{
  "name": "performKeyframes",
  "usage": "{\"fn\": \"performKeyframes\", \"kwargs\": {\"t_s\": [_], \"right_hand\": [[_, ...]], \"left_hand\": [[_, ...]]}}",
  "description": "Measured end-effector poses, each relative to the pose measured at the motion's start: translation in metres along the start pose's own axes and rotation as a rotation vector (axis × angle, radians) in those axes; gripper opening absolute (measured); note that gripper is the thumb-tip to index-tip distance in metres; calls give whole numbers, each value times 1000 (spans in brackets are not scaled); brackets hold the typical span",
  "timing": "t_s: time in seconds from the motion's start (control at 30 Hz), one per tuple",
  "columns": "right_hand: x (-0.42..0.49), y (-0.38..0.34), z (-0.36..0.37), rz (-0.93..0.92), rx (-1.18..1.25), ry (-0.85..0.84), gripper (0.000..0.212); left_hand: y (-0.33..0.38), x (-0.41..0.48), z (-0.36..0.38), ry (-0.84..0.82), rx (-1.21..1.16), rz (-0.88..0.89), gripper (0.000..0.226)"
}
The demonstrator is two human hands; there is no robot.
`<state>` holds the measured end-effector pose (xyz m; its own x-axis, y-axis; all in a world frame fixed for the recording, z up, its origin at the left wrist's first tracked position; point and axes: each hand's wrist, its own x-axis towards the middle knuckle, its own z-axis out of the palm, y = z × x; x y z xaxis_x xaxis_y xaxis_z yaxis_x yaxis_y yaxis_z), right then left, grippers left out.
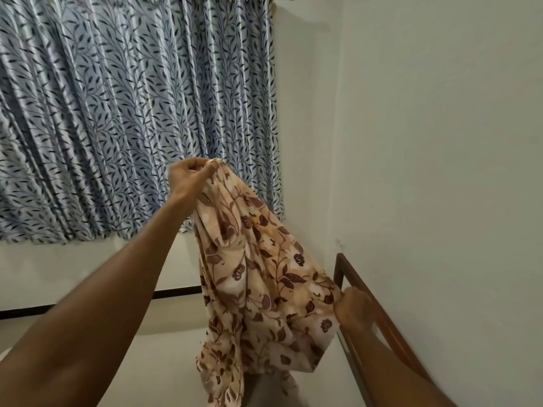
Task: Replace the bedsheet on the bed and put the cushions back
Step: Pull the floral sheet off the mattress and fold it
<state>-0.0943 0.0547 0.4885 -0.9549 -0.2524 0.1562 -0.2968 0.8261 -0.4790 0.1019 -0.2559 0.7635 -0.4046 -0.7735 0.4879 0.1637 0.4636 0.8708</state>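
A cream bedsheet (258,277) with a brown flower print hangs bunched in the air in front of me. My left hand (191,174) is raised high and grips the sheet's top edge in a bunch. My right hand (354,311) is lower on the right, blurred, and pinches the sheet's side edge next to the wooden bed frame (379,312). The sheet's lower end drops down out of view at the bottom. No cushions are in view.
A blue leaf-patterned curtain (132,113) covers the window on the left wall. A plain white wall (440,142) fills the right side, meeting the other wall in a corner. Below lies a pale flat surface (164,362), with a dark skirting strip (176,292) behind it.
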Motion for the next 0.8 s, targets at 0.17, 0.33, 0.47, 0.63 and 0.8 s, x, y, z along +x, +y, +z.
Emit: {"fn": "performKeyframes", "kwargs": {"t_s": [0.17, 0.33, 0.47, 0.63, 0.8], "right_hand": [[-3, 14, 1, 67, 21, -66, 20], [8, 7, -12, 56, 20, 6, 26], [24, 14, -21, 39, -222, 23, 29], [42, 25, -18, 311, 140, -69, 43], [56, -12, -38, 515, 799, -231, 37]], "left_hand": [[-1, 11, -8, 188, 2, 42, 25], [-2, 19, -10, 321, 35, 83, 26], [1, 24, -18, 421, 41, 111, 23], [7, 28, -29, 420, 127, 156, 24], [1, 36, -34, 362, 275, 150, 27]]}}
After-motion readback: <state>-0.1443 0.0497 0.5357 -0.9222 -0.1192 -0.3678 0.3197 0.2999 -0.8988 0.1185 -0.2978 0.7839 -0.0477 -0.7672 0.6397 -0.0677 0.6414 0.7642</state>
